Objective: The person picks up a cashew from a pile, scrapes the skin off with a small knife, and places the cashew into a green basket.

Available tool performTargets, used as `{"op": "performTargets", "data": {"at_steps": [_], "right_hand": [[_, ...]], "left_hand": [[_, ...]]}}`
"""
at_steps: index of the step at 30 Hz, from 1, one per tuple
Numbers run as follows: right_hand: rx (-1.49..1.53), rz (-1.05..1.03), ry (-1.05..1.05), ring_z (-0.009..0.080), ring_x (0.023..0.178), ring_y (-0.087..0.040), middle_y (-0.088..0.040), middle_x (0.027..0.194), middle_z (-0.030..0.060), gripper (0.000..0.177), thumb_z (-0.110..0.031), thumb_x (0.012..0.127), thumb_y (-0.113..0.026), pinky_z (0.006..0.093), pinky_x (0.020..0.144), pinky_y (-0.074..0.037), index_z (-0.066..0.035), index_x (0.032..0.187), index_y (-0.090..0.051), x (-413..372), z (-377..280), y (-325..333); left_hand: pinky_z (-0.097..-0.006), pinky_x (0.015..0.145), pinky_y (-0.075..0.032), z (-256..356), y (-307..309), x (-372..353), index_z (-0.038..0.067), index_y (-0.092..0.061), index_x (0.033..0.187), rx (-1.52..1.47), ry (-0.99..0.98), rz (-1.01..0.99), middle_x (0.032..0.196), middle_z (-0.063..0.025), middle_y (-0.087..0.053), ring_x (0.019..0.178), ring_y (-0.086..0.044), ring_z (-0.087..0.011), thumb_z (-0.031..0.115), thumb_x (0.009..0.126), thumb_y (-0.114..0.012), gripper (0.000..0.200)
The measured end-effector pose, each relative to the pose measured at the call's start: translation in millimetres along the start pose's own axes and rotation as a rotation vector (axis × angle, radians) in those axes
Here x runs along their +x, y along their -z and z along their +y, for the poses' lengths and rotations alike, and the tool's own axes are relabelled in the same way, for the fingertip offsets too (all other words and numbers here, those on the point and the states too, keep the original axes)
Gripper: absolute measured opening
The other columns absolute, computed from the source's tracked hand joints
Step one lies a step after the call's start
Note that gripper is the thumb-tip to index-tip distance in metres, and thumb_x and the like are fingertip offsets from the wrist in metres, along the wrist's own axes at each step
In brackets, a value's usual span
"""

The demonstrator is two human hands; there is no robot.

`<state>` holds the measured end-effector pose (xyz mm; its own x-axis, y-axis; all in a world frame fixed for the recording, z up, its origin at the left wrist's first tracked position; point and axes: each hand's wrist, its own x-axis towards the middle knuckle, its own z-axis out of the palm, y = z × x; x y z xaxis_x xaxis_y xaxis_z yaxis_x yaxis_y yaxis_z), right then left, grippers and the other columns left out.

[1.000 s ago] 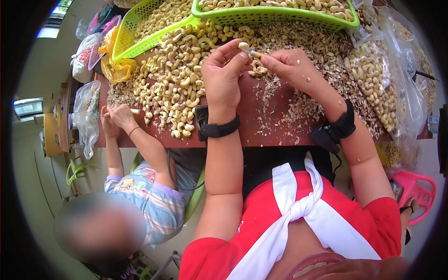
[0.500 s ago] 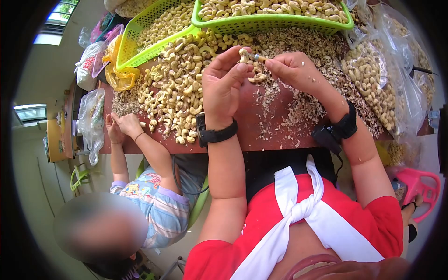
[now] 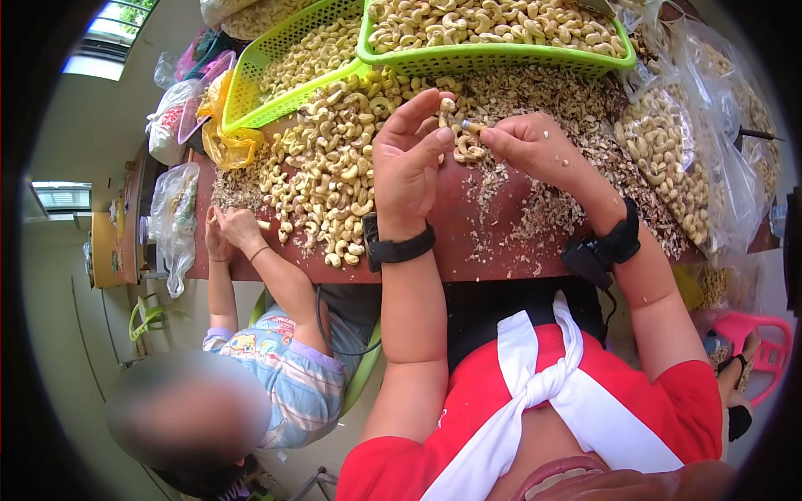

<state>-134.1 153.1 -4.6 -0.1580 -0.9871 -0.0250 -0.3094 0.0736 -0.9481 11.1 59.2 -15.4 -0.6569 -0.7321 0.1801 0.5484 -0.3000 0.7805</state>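
— Where's the cashew?
— Above the pile. Your left hand pinches it at the fingertips, and your right hand grips the blade against it.
— Risk?
— If the blade skids off that curve, it could nick your thumb.

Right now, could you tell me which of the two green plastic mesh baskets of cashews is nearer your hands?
The green plastic mesh basket just beyond the left hand and right hand; the other green basket lies further left, turned at an angle.

Pale wall; daylit window; pink chair
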Motion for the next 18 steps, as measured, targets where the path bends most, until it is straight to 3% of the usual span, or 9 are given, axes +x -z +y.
{"op": "performTargets", "data": {"at_steps": [7,9,18], "right_hand": [[0.047,0.02,-0.017,0.0048,0.042,-0.036,-0.04,0.044,-0.0025,0.039,-0.034,0.08,-0.05,0.0218,0.039,-0.029,-0.002,0.058,-0.054,0.2,-2.4,-2.3],[0.054,0.026,0.037,0.0044,0.043,-0.035,-0.04,0.045,-0.0029,0.039,-0.034,0.08,-0.051,0.0218,0.039,-0.028,-0.002,0.058,-0.053,1.4,-0.8,-1.7],[-0.018,0.011,-0.032,0.0035,0.044,-0.032,-0.038,0.045,-0.0044,0.039,-0.035,0.08,-0.051,0.0219,0.039,-0.026,-0.002,0.06,-0.056,0.8,-1.4,8.6]], "left_hand": [[-0.0209,0.062,-0.045,-1.3,-3.0,0.4,-0.002,-0.048,0.106,-0.013,-0.026,0.036,0.103,-0.0141,-0.053,0.081,-0.054,-0.0135,-0.011,0.066,-0.056,0.041],[-0.0265,0.073,-0.047,-1.3,0.1,0.6,-0.004,-0.045,0.109,-0.025,-0.019,-0.006,0.108,-0.0184,-0.05,0.092,-0.054,-0.0198,-0.013,0.068,-0.053,0.042],[-0.0267,0.071,-0.047,-1.6,-2.3,1.8,-0.006,-0.046,0.108,0.072,0.043,0.027,0.094,-0.0108,-0.055,0.08,-0.055,-0.0156,-0.007,0.068,-0.058,0.042]]}}
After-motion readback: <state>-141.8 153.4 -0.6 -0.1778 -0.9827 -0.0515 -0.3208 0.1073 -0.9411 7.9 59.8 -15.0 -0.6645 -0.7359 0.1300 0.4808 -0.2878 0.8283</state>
